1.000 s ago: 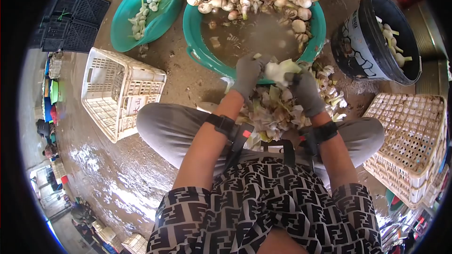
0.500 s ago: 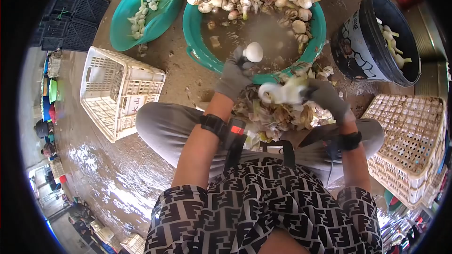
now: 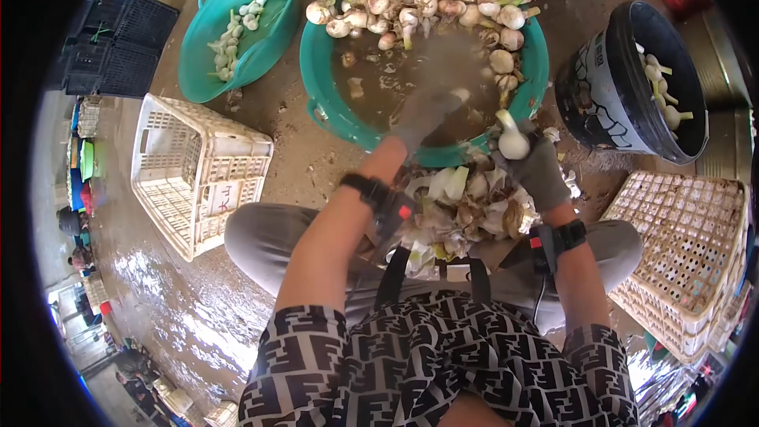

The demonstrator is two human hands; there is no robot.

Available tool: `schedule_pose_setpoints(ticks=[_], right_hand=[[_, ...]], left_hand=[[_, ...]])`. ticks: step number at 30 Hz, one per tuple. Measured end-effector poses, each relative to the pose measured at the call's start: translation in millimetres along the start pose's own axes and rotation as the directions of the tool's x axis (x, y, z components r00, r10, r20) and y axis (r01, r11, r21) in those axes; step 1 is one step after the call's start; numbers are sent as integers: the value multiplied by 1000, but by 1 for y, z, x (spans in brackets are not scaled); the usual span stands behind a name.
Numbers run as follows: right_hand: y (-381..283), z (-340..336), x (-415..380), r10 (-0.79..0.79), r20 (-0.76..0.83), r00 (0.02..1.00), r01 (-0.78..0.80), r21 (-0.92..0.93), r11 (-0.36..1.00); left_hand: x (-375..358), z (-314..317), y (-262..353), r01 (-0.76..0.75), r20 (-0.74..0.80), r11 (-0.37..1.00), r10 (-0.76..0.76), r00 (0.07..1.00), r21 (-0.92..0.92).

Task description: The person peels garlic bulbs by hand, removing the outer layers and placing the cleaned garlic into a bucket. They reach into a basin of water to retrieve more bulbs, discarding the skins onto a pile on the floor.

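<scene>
My right hand (image 3: 539, 172), in a grey glove, is closed around a white, peeled garlic bulb (image 3: 514, 144) with its short stem pointing up, at the near right rim of the green tub (image 3: 316, 103). My left hand (image 3: 429, 117), also gloved, reaches over the tub's brown water; motion smears its fingers, so whether they hold anything is hidden. Unpeeled garlic bulbs (image 3: 427, 4) are heaped along the tub's far and right sides. Between my knees lies a pile of garlic skins (image 3: 474, 209).
A smaller green basin (image 3: 281, 0) with peeled garlic stands at the upper left. On the right is a black bucket (image 3: 605, 87) holding more bulbs. White plastic crates (image 3: 229, 166) flank me, the right crate (image 3: 672, 245) beside my knee. The floor (image 3: 182, 285) is wet.
A white bulb was in my left hand; now my right hand holds a peeled bulb. The pale, blurred thing at my right hand is gone. My left hand has moved forward over the water.
</scene>
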State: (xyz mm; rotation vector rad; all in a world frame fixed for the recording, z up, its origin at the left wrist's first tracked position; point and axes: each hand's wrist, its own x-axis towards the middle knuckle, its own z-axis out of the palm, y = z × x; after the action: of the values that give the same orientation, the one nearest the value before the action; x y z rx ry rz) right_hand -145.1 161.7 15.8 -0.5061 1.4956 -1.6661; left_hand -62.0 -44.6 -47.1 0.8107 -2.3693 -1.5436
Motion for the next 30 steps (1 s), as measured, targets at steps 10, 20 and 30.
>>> schedule_pose_setpoints(ticks=[10, 20, 30], right_hand=[[20, -30, -3, 63, 97, 993, -44, -184, 982], [23, 2, 5, 92, 234, 968, -117, 93, 989], [20, 25, -3, 84, -44, 995, -76, 176, 982]], left_hand=[[61, 34, -82, 122, 294, 893, -268, 918, 433], [-32, 0, 8, 8, 407, 950, 126, 905, -311], [-85, -3, 46, 188, 58, 812, -187, 981, -553]])
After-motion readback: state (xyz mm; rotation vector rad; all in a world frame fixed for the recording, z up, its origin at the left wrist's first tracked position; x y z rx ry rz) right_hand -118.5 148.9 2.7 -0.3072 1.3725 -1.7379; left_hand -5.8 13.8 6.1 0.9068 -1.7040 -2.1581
